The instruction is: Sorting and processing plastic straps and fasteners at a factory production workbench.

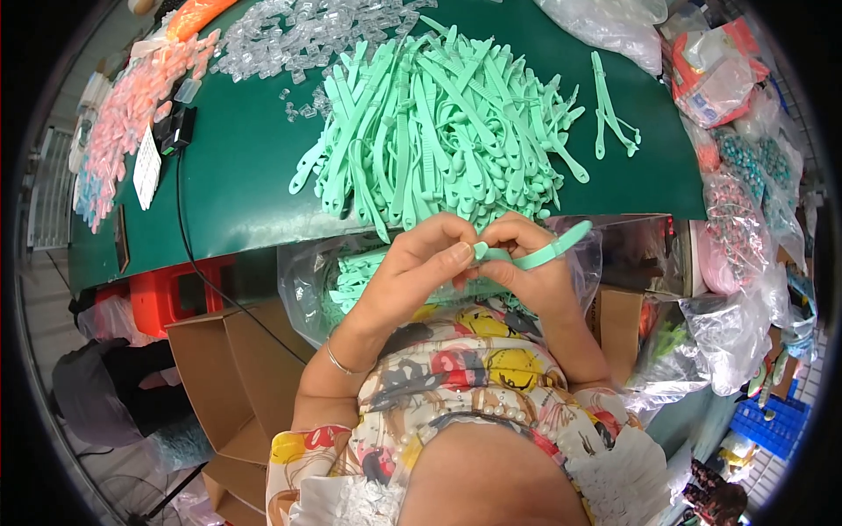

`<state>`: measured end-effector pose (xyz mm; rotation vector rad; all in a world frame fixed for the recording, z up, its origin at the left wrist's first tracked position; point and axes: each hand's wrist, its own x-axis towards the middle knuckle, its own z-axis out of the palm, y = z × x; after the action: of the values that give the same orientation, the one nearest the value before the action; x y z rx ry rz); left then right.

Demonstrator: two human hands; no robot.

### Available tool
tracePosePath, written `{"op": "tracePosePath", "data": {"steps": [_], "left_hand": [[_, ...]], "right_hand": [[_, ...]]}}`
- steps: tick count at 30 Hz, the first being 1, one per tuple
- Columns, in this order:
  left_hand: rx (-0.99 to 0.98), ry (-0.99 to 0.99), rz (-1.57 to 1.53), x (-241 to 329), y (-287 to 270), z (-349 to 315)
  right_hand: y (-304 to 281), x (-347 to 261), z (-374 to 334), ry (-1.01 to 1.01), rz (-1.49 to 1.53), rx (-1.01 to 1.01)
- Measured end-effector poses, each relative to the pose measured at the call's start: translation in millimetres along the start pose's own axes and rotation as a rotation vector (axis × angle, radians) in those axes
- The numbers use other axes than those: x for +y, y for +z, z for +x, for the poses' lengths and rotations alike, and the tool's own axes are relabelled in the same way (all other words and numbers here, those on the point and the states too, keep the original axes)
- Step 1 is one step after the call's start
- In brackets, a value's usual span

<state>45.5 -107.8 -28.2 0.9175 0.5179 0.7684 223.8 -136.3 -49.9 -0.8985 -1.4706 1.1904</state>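
My left hand [431,261] and my right hand [528,263] meet over the table's front edge, with fingers closed and thumbs pressed inward. Between them they hold a mint-green plastic strap [560,245]. Its small knobbed part is pinched at my left fingertips, while the flat, rounded end sticks out past my right hand. Fingers hide the strap's middle. Just beyond lies a big heap of similar mint-green straps [438,123] on the green table [237,167]. Below my hands, a clear plastic bag [307,289] holds more straps.
Clear plastic pieces [298,39] and a pink pile of small parts [145,110] lie at the far left. A black cable [186,232] hangs over the edge. Two separate straps [603,110] lie right. Cardboard boxes [219,368] stand below left; filled bags [732,237] crowd the right.
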Motion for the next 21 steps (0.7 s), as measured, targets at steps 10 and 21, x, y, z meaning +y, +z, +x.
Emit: {"op": "tracePosePath", "data": {"steps": [10,21], "left_hand": [[0.023,-0.088,-0.156,-4,-1,2],[0.124,-0.165,0.005,-9,-3,3]], "right_hand": [[11,-4,1,-0.015,0.174,0.049],[5,6,1,-0.209,-0.220,0.154]]}}
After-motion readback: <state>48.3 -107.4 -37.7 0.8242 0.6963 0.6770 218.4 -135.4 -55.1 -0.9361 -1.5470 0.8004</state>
